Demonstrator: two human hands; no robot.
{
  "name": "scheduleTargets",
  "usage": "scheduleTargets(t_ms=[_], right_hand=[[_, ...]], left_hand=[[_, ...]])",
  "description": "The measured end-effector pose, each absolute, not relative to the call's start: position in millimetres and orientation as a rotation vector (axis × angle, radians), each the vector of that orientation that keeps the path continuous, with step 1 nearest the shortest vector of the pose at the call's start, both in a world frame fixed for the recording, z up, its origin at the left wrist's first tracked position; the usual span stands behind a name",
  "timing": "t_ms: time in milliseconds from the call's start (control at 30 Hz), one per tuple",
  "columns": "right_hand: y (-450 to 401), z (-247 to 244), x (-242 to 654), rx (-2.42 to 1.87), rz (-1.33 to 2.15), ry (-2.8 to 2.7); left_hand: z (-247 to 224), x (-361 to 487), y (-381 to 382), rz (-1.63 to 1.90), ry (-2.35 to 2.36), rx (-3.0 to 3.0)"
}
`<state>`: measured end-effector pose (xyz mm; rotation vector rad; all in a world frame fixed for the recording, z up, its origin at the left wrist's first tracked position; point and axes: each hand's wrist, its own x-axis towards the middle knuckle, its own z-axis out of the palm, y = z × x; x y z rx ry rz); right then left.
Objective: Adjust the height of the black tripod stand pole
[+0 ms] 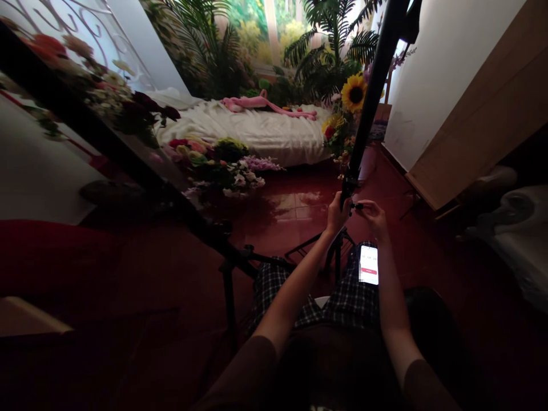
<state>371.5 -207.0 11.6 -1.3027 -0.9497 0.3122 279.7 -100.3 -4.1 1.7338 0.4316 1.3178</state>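
Head view: left hand [337, 214] has grip wrapped around tall black pole [372, 91], above dark tripod legs [305, 242], in front of person's knees. Right hand [374, 216] pinches small black knob [358, 206] at pole's side, fingertips closed. Lit white-screened phone [369, 264] lies on dark plaid trousers [349, 291]. White-draped bed [274, 131] stands beyond.

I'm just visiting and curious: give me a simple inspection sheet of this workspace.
Surface: glossy red tiled floor, dimly lit.
Job's things: black stand pole with a small black knob; second black pole slants across the left.
Clutter: lit phone on the right thigh.
Hands: left hand grips the stand pole; right hand appears to pinch the knob.
Cables: nothing seen.
Surroundings: white-draped platform, sunflower, palm fronds.
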Motion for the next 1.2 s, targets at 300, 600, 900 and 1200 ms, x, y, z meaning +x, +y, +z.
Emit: scheduleTargets(t_ms=[300, 600, 900, 1200], right_hand=[[-197, 32, 357, -1.355, 0.079, -0.951], [-147, 85, 344, -1.781, 0.255, -1.199], [-122, 145, 331, -1.371, 0.241, -1.067], [-104, 216, 329, -1.473, -0.175, -0.910]], left_hand=[[-6, 279, -101, 1.318, 0.468, 1.765], [-12, 281, -95, 1.285, 0.438, 1.813], [-6, 276, -100, 1.217, 0.446, 1.765], [-3, 275, -105, 1.255, 0.423, 1.735]])
